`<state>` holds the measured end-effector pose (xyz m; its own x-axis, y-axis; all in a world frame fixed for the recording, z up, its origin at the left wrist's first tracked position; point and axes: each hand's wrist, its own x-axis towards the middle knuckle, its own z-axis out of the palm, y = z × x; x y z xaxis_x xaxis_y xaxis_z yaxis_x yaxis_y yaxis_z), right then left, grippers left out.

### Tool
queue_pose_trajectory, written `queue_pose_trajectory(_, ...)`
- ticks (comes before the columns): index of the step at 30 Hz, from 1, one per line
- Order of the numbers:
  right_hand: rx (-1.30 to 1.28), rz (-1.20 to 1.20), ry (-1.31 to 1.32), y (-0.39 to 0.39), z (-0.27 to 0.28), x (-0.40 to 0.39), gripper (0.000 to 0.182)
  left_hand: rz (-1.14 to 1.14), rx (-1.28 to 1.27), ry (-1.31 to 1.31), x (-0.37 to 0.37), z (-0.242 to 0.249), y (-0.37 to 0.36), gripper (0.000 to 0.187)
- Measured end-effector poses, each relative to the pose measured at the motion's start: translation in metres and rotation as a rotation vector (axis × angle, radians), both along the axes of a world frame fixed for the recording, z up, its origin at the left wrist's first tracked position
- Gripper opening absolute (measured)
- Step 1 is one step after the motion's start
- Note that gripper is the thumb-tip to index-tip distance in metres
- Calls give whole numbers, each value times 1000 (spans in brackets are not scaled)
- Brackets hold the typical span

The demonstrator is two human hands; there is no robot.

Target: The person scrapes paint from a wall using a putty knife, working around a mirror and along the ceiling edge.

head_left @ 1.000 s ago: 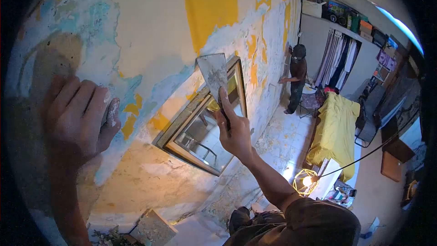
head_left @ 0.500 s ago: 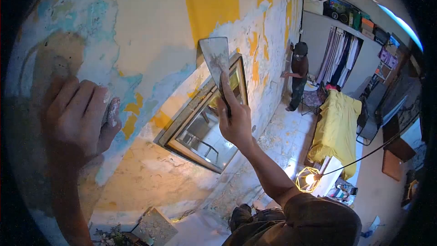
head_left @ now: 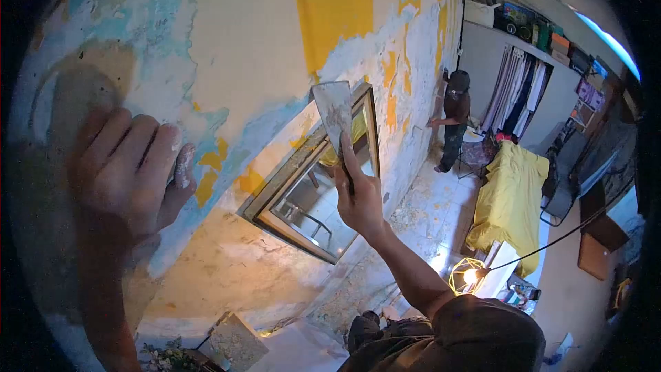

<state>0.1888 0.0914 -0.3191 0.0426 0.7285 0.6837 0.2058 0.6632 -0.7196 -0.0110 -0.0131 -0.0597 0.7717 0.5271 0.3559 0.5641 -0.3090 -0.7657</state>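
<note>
My right hand point(head_left: 359, 200) is wrapped round the handle of a wide metal scraper point(head_left: 334, 105), its index finger stretched along the blade. The blade's edge lies at the wall just above the window frame point(head_left: 375, 134), below a yellow painted stripe point(head_left: 334, 14). On the left, my left hand point(head_left: 131, 165) is closed near the peeling wall point(head_left: 234, 48); its thumb and fingertip carry pale residue, and what it holds, if anything, is hidden.
Another person point(head_left: 456, 114) stands at the far wall. A yellow-covered bed point(head_left: 509, 193), a lit caged lamp point(head_left: 469, 275) with a cable, a folding chair point(head_left: 471, 155) and a debris-covered board point(head_left: 237, 341) are around. Paint flakes lie on the floor.
The scraper and my right hand have moved down, with the blade now lower, below the yellow stripe. The view has shifted slightly, and my left hand remains closed.
</note>
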Motion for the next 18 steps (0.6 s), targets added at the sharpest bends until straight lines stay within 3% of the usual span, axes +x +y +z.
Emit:
queue_pose_trajectory(6, -23, -11, 10, 9, 26, 2, 60, -22, 36, 27, 0, 0, 1, 20)
queue_pose_trajectory(13, 9, 0, -21, -10, 4, 0, 59, -19, 6, 13, 0, 0, 4, 17)
queue_pose_trajectory(15, -12, -5, -75, -6, 21, 5, 66, -153, 107, 33, 2, 0, 8, 21)
queue_pose_trajectory(18, -18, -27, -20, 3, 40, 6, 63, -97, 81, 52, 2, 2, 5, 23)
